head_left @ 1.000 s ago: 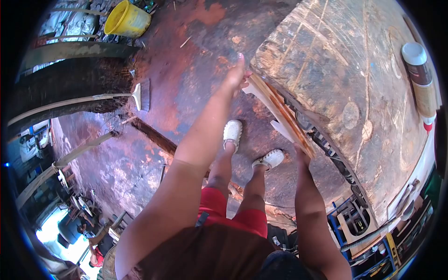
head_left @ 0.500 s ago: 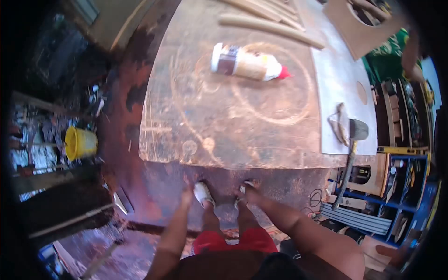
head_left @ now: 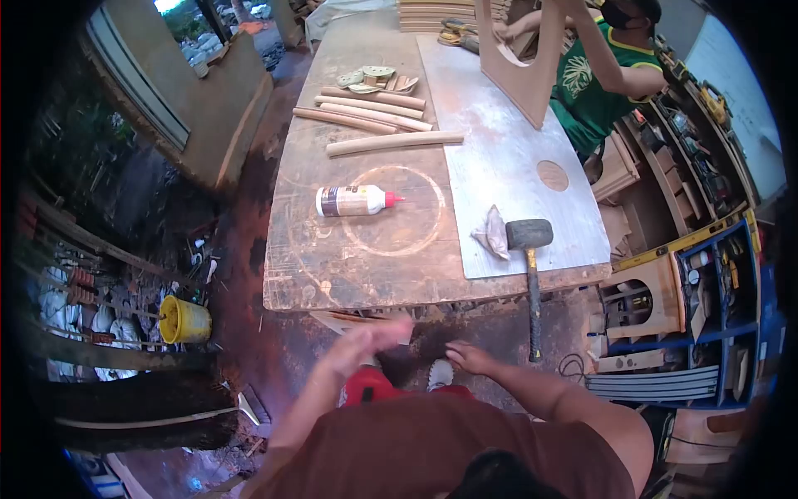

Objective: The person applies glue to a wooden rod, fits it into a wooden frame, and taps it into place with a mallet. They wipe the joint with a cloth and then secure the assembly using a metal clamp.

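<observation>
My left hand (head_left: 370, 343), smeared by motion, is in front of the workbench (head_left: 303, 274) near edge, overlapping a pale wooden piece (head_left: 345, 321) just below it. To its right, my right hand (head_left: 470, 356) hangs above the floor with nothing in it, fingers loosely apart. A white glue bottle (head_left: 353, 200) with a red nozzle lies on its side on the bench. At the near right, a black-headed rubber mallet (head_left: 530, 234) rests on the light sheet (head_left: 490, 264), its handle sticking out past the edge. A crumpled cloth-like scrap (head_left: 495, 233) lies beside the mallet head.
Several wooden rods (head_left: 374, 116) lie across the bench. On the far right a person (head_left: 619, 75) in a green vest handles a cut-out wooden panel (head_left: 532, 96). Blue shelving (head_left: 723, 328) stands at right; a yellow bucket (head_left: 187, 320) and a brush (head_left: 252, 407) are at left.
My view has tilted up, showing more of the bench's far end and the other person. My left hand has risen toward the bench edge and turned inward; the wooden piece beneath has come into view.
</observation>
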`<state>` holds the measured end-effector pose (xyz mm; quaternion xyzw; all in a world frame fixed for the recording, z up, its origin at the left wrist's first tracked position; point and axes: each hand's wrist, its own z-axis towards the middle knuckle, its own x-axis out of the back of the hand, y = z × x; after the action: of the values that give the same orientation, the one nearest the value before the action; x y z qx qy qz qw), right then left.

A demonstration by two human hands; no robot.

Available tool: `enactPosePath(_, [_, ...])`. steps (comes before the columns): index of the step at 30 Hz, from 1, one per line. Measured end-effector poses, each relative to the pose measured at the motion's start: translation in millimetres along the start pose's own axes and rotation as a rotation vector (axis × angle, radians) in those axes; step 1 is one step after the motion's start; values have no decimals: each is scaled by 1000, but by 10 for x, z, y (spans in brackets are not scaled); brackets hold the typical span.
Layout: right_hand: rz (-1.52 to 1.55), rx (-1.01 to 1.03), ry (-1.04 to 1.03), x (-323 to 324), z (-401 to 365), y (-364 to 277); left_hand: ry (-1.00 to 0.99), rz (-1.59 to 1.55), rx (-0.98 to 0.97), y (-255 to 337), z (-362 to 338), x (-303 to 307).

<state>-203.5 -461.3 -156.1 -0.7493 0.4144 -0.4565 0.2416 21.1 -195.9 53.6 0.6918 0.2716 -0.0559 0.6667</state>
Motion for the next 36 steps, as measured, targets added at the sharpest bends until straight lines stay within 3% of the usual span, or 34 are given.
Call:
enactPosePath(4, [-224,-225,105,183,-560,105,220,606,-236,1191,871,743])
enactPosePath(5, [-221,-243,116,143,-626,159,345,699,-159,1396,1198,1006])
enactPosePath(7, [-49,-363,282,-34,-745,203,395,842,-284,1779,1885,1451])
enactPosePath(10, [-7,-484,382,-357,-903,167,462,1071,-455,1664,2943,2544])
enactPosePath(12, [14,-558,407,-471,-1018,-32,493,1514,-297,1505,3280,2969])
enactPosePath(13, [38,-593,418,-511,-1073,-279,483,1511,-291,1545,3259,3009])
enactPosePath(15, [203,-633,477,-662,-1179,-451,307,1739,-3,1612,3312,3011])
enactPosePath(18, [452,-696,568,-924,-1323,-674,267,1869,-56,1558,3413,3182])
enactPosePath(20, [537,-735,616,-1067,-1337,-821,151,1762,0,1666,3441,3237])
enactPosePath(22, [445,-633,705,-938,-1255,-921,41,1649,46,1812,3385,3125])
enactPosePath(24, [380,-529,964,-484,-962,-1321,-11,1653,20,2073,3161,2838])
enactPosePath(26, [59,-249,1143,306,-596,-2038,-31,1674,20,2293,2798,2307])
enactPosePath(28, [-381,-104,1193,1146,-219,-2946,-80,1638,-4,2399,2390,1752])
enactPosePath(29, [-473,137,1182,1565,-56,-3399,-128,1579,-39,2410,2219,1457])
enactPosePath(31, [-724,388,1108,2033,241,-4024,-251,1502,50,2535,1843,826])
enactPosePath(33, [-898,351,809,2231,614,-3895,-267,1472,77,2683,1466,467])
enactPosePath(35, [-970,637,761,2599,482,-3612,-298,1404,188,2721,1208,545])
enactPosePath(36, [-977,500,700,2834,339,-3412,-256,1402,199,2661,1069,555])
